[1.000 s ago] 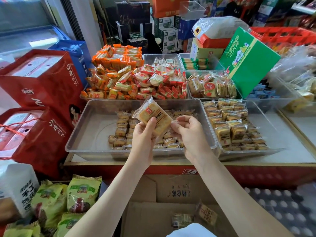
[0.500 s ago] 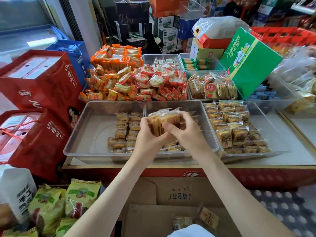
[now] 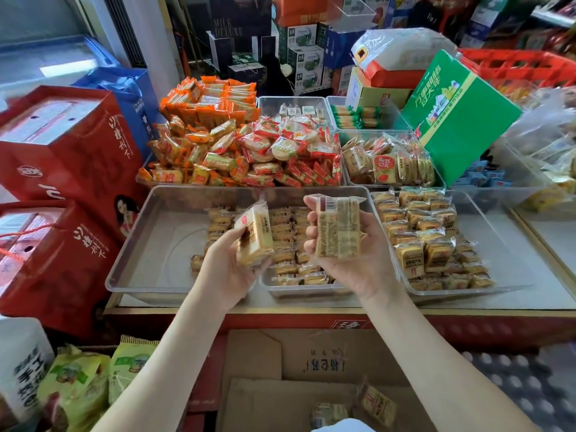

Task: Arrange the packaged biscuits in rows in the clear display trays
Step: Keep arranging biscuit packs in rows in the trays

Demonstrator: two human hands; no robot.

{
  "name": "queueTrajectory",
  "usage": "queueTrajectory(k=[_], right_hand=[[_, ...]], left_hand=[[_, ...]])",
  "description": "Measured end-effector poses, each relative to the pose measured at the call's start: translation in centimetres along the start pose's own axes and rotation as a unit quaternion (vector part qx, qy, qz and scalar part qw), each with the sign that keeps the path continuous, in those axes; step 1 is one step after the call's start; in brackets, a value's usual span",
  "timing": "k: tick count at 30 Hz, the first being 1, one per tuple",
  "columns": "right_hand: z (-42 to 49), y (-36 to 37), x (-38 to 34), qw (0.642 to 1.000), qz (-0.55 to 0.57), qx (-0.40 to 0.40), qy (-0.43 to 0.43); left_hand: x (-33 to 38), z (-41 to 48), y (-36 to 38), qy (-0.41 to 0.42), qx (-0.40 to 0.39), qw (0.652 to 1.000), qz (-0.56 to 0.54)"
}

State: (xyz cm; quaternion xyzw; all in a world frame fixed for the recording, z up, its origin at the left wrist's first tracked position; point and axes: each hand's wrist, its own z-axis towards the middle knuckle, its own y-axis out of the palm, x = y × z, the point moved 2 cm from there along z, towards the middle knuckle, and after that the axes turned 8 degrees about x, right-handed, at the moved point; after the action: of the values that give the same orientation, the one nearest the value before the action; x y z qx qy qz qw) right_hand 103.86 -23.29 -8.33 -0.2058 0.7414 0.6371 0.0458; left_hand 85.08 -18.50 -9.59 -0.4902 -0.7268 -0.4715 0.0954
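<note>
**Q:** What does each hand hold?

**A:** The left hand [image 3: 229, 266] grips a biscuit packet [image 3: 254, 236] on edge, thumb on the near side and fingers curled behind, printed front facing left. The right hand [image 3: 358, 263] holds a second packet [image 3: 338, 227] upright in its curled fingers, with the barcode and fine print of the back showing. The two packets are close together but do not touch.

**Q:** Where are the packets relative to the trays?

**A:** Both are held up over the clear tray [image 3: 149, 244] directly ahead. Whether this is one tray or two set side by side cannot be told. Rows of packets [image 3: 286, 219] already lie in its middle and right part, and its left part is bare. A right tray [image 3: 514, 260] just beside it holds more rows of biscuits [image 3: 420, 238] towards its left side.

**Q:** What surrounds the work area?

**A:** Behind the trays is a heap of snack packs [image 3: 249, 151] in red and orange wrappers. A green box [image 3: 458, 116] stands tilted at the back right, and red gift boxes [image 3: 62, 151] are stacked at the left. Below the counter edge an open cardboard box [image 3: 311, 363] holds a few loose packets [image 3: 375, 403].
</note>
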Motion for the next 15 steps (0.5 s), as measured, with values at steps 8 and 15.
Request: queueTrajectory(k=[8, 15], right_hand=[[5.6, -3.2, -3.1, 0.72, -0.655, 0.168, -0.153], [17.8, -8.7, -3.4, 0.699, -0.608, 0.299, -0.231]], left_hand=[[1.6, 3.6, -3.0, 0.094, 0.025, 0.992, 0.084], [2.3, 8.2, -6.0, 0.184, 0.1, 0.965, 0.159]])
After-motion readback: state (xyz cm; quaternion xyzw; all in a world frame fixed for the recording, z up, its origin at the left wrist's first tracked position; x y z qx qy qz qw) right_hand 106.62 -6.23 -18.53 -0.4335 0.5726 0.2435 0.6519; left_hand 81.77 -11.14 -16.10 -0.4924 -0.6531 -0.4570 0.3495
